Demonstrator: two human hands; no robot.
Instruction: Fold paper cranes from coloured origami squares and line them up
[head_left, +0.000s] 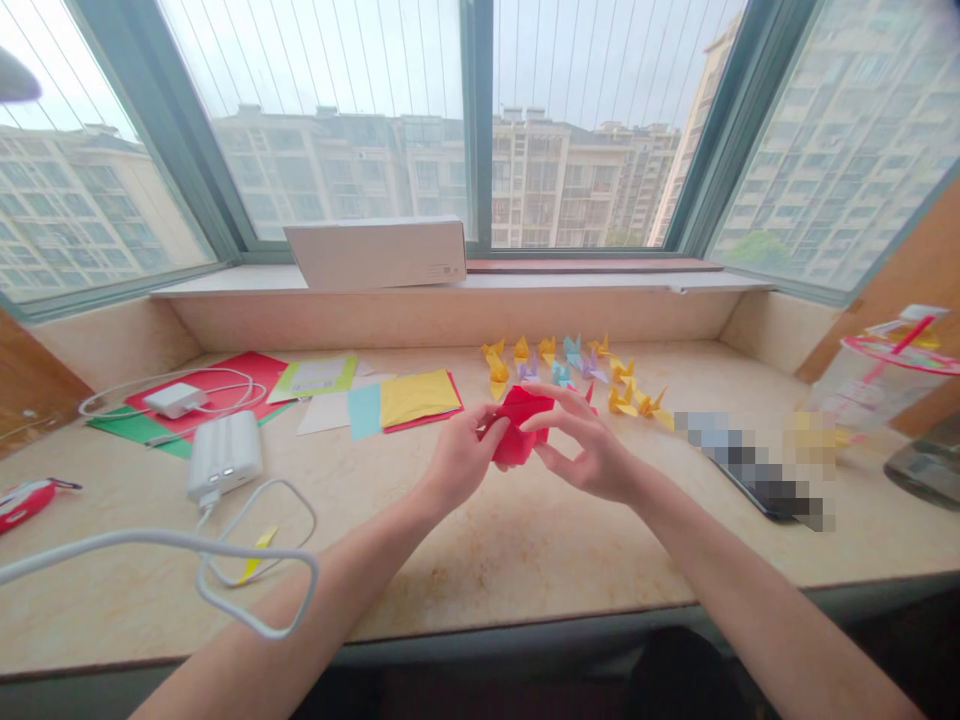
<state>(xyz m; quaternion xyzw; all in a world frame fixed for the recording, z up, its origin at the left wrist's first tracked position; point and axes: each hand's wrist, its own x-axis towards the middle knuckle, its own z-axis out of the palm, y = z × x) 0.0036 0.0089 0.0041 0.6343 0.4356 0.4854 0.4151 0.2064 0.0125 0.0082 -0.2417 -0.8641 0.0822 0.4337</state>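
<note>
A partly folded piece of red origami paper (517, 432) is held up over the middle of the counter. My left hand (469, 450) pinches its left side between thumb and fingers. On the other side my right hand (589, 445) has its fingers apart, with fingertips against or very close to the paper; whether they grip it I cannot make out. Just behind stand several folded paper cranes (622, 372) in yellow, blue, purple and red. Left of my hands lies a stack of paper squares (420, 398), yellow on top with red beneath.
A white power bank (225, 455) with a looping cable (150, 540) lies at left, near a white charger (175, 400) on red and green sheets. At right are a blurred-out phone (757, 480) and a plastic cup (877, 375). A white box (379, 255) rests on the window ledge.
</note>
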